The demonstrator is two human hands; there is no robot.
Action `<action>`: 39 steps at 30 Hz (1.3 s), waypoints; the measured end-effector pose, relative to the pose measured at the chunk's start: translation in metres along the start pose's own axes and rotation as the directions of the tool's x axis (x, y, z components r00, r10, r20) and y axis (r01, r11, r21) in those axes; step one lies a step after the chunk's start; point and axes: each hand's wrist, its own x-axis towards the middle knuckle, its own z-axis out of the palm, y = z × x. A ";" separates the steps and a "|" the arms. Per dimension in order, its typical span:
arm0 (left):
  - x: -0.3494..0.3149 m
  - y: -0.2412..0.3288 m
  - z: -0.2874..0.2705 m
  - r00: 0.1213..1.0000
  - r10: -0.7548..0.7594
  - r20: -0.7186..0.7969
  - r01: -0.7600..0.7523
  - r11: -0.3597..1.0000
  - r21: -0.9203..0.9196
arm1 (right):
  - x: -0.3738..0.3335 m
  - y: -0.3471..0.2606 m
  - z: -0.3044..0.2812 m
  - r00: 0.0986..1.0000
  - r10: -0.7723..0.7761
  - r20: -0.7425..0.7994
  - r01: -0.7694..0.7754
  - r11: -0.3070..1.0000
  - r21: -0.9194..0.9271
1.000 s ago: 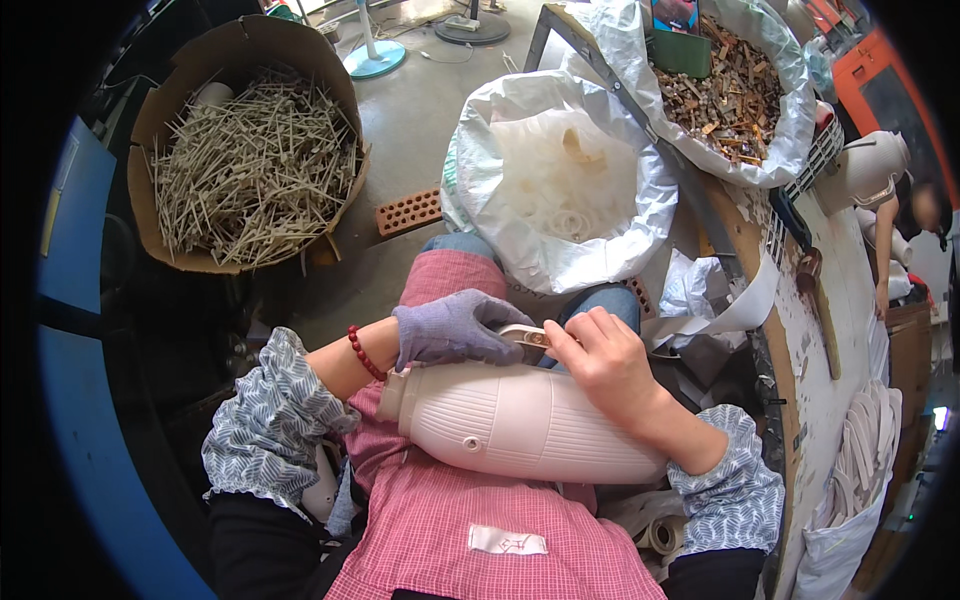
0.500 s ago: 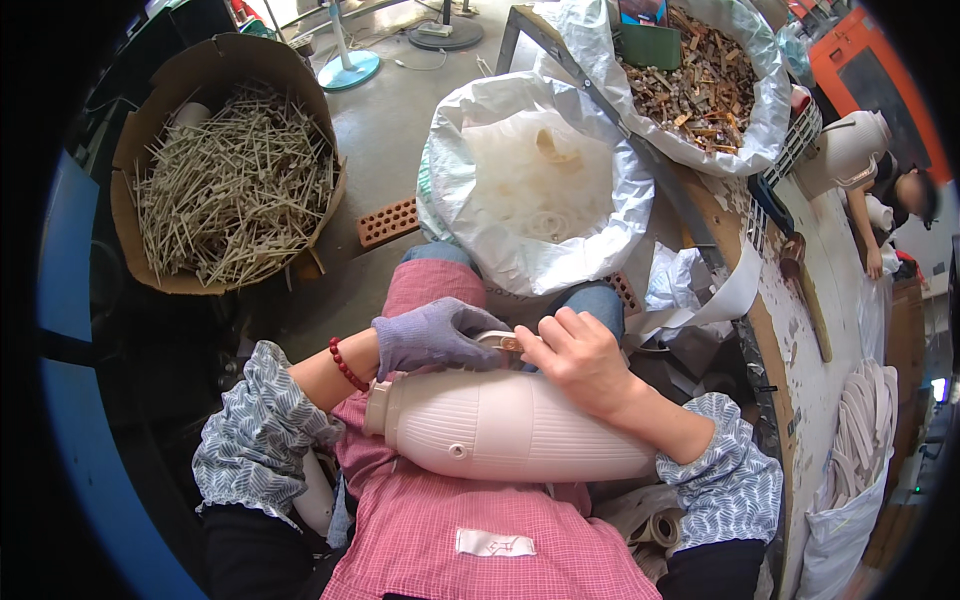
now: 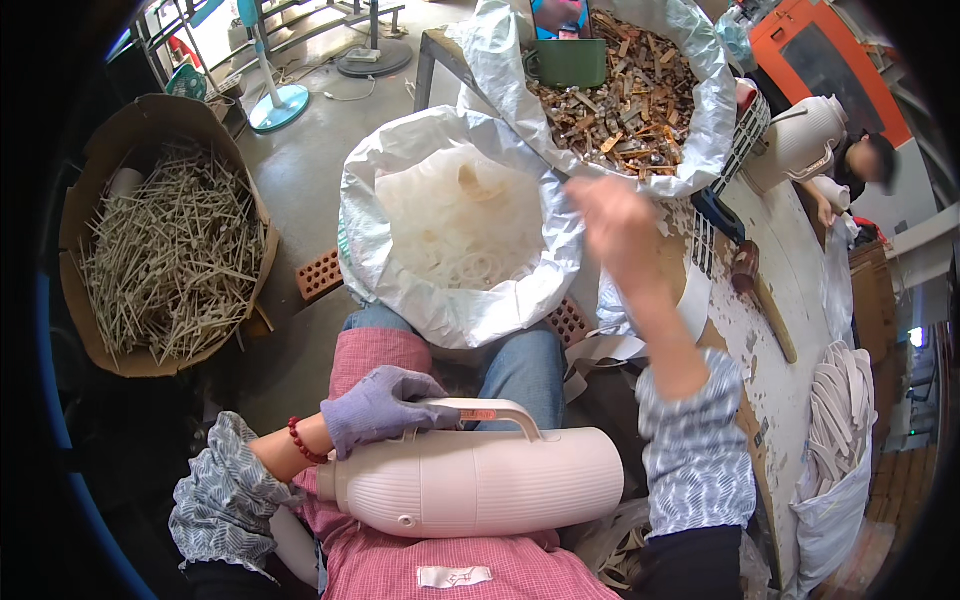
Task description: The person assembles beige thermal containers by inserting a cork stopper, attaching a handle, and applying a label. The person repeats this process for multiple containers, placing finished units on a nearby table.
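Observation:
A pale pink ribbed vacuum flask shell lies sideways across my lap, its narrow neck to the left. Along its upper side stands a curved handle of the same colour. My left hand, in a grey-purple glove, is closed round the handle's left end, near the neck. Bare and smeared by motion, my right hand is up off the flask, between the white sack's rim and the workbench; its fingers are too blurred to read.
Ahead stands a white sack of translucent rings. Behind it, another sack holds brown pieces and a green container. A carton of thin sticks is left. The bench bears a hammer and another flask; a person is beyond.
My right hand has left the handle and swung up and away toward the bench. The handle now stands along the flask with both ends against it. My view has shifted to the right.

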 end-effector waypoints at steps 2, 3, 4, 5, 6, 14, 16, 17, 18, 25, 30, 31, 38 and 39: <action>-0.009 0.021 -0.002 0.998 0.056 0.004 -0.056 0.998 0.036 | 0.031 0.042 -0.006 0.982 0.189 -0.001 -0.188 0.975 -0.119; -0.015 0.027 -0.003 0.980 0.200 -0.005 -0.196 0.964 0.178 | 0.041 0.063 0.003 0.977 0.213 0.014 -0.207 0.959 -0.196; -0.018 0.030 -0.004 0.940 0.342 0.014 -0.329 0.890 0.314 | 0.049 0.080 0.010 0.960 0.265 0.086 -0.241 0.944 -0.226; -0.023 0.030 -0.007 0.876 0.479 0.049 -0.451 0.779 0.435 | 0.059 0.080 0.010 0.938 0.309 0.159 -0.262 0.929 -0.262; -0.030 0.031 -0.007 0.832 0.552 0.063 -0.507 0.708 0.491 | 0.065 0.082 0.003 0.930 0.305 0.206 -0.232 0.919 -0.318; -0.077 0.004 0.009 0.681 0.711 0.174 -0.579 0.378 0.723 | 0.056 0.101 -0.015 0.964 0.177 -0.201 -0.163 0.983 0.081; -0.096 -0.007 0.023 0.686 0.721 0.100 -0.533 0.405 0.743 | 0.037 0.019 -0.032 0.950 0.305 0.075 -0.291 0.768 0.571; -0.100 -0.013 0.027 0.669 0.740 0.071 -0.530 0.408 0.743 | 0.012 -0.028 -0.044 0.953 0.227 0.201 -0.303 0.746 0.593; -0.104 -0.024 0.031 0.674 0.737 0.043 -0.526 0.438 0.729 | -0.012 -0.072 -0.052 0.905 0.166 0.391 -0.389 0.693 0.607; -0.118 -0.054 0.050 0.570 0.801 -0.182 -0.511 0.519 0.686 | -0.096 -0.192 -0.066 0.649 -0.411 0.640 -0.440 0.484 0.757; -0.119 -0.054 0.047 0.566 0.807 -0.168 -0.523 0.509 0.683 | -0.092 -0.199 -0.067 0.580 -0.469 0.666 -0.455 0.491 0.743; -0.120 -0.054 0.047 0.565 0.807 -0.173 -0.523 0.513 0.681 | -0.092 -0.200 -0.067 0.583 -0.466 0.665 -0.438 0.509 0.741; -0.118 -0.053 0.044 0.583 0.804 -0.116 -0.512 0.475 0.716 | -0.100 -0.203 -0.066 0.581 -0.484 0.654 -0.442 0.487 0.753; -0.120 -0.048 0.042 0.612 0.789 -0.057 -0.493 0.437 0.753 | -0.102 -0.202 -0.065 0.588 -0.499 0.637 -0.415 0.490 0.766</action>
